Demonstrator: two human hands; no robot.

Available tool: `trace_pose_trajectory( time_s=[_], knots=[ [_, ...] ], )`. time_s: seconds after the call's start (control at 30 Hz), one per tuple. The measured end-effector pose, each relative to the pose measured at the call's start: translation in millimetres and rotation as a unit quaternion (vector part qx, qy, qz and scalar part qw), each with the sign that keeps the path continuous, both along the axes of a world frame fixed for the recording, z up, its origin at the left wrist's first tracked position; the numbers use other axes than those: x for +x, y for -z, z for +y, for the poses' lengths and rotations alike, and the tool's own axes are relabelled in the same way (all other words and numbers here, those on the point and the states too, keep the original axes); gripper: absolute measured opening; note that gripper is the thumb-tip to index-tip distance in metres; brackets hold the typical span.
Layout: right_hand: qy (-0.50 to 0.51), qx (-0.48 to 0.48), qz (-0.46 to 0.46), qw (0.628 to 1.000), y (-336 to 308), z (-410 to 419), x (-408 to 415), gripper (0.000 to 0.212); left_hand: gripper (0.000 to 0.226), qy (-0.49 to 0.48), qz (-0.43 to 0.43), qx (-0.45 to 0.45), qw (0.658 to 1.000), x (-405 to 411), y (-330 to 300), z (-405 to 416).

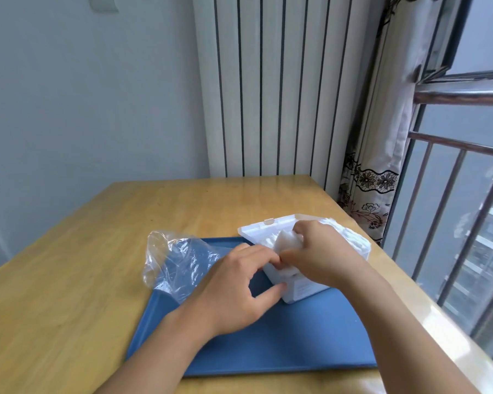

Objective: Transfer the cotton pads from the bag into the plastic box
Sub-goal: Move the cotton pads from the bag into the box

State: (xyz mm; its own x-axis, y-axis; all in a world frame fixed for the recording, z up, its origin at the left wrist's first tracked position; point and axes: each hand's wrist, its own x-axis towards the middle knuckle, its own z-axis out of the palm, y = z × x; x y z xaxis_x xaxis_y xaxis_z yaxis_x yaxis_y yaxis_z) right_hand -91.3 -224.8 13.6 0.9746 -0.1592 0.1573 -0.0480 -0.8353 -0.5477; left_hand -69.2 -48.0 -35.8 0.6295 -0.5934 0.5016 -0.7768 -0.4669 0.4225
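Both of your hands sit at the plastic box on the blue tray: your right hand curls over a stack of cotton pads in its open top, pressing them in, while your left hand, fingers loosely spread, steadies the near wall. The bag lies crumpled beside it and looks empty, so the transfer seems nearly finished. Your right fingertips and the box's interior are hidden.
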Motion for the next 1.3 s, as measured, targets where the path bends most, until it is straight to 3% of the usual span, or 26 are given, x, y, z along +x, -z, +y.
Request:
trace_pose_trajectory(
  time_s=[0.23,0.3,0.4,0.57,0.77,0.9,1.07,1.3],
  knots=[
    [-0.006,-0.046,0.029,0.999,1.8,0.0,3.3,0.017,0.024,0.037,0.029,0.065,0.997,3.2,-2.2,-1.5],
    [0.013,-0.072,0.022,0.997,4.6,-0.5,4.8,0.028,0.022,0.033,0.023,0.074,0.996,3.7,-4.0,-3.6],
    [0.005,-0.036,0.023,0.999,6.3,-5.9,4.8,0.041,0.016,0.035,0.032,0.054,0.997,2.0,-3.7,-6.2],
    [-0.007,-0.035,0.048,0.998,5.6,-6.6,2.7,0.046,0.014,0.042,0.051,0.013,0.998,3.0,2.8,-3.5],
    [0.012,-0.12,0.067,0.99,4.8,0.4,3.9,0.045,0.014,0.044,0.039,0.028,0.998,1.0,2.9,-0.5],
    [-0.028,-0.17,0.078,0.982,2.5,1.1,-0.3,0.051,0.032,0.03,0.088,-0.003,0.996,0.6,-2.9,3.9],
    [-0.099,-0.067,0.133,0.984,-5.2,-7.9,-5.6,0.054,0.038,0.006,0.081,0.039,0.996,-1.1,-4.3,3.1],
    [-0.053,-0.151,0.119,0.98,1.4,2.5,-1.7,0.053,0.038,0.006,0.051,0.033,0.998,2.2,-1.7,2.5]
  ],
)
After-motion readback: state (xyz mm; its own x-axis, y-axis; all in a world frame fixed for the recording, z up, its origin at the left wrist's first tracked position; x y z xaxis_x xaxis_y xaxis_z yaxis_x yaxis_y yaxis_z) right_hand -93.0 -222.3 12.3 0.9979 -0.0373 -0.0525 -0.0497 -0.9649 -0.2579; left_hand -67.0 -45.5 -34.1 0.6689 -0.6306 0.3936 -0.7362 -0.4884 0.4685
